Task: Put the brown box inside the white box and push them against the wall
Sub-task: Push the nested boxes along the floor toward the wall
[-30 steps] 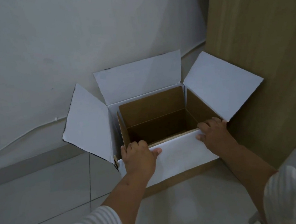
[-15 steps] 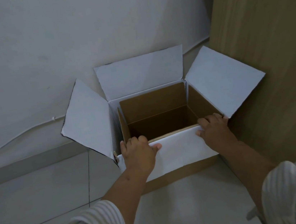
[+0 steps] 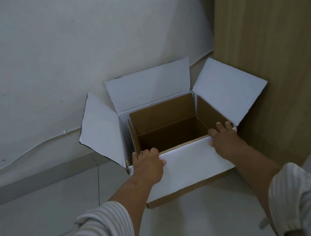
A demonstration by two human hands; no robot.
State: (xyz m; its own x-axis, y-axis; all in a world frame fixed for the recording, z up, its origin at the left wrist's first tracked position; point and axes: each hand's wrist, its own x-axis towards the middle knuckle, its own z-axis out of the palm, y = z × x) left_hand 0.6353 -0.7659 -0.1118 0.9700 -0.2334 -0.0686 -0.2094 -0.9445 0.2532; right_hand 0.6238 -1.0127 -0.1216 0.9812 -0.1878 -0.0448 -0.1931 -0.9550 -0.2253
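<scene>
The white box (image 3: 188, 165) stands open on the floor, its four white flaps spread out. Its back flap leans on the wall (image 3: 64, 60). The brown box (image 3: 162, 117) sits inside it, open-topped and empty. My left hand (image 3: 148, 164) rests on the near rim at the left corner, fingers curled over the edge. My right hand (image 3: 225, 140) presses on the near rim at the right corner, fingers over the brown box's edge. Both sleeves are striped.
A tall wooden panel (image 3: 276, 52) stands right of the box, touching its right flap. A white cable (image 3: 26, 152) runs along the wall above a grey skirting (image 3: 40, 180). Pale floor tiles (image 3: 45, 221) lie to the left and in front.
The white box, with the brown box inside, has slid a little farther toward the wall, and both hands have moved forward with it on the near rim.
</scene>
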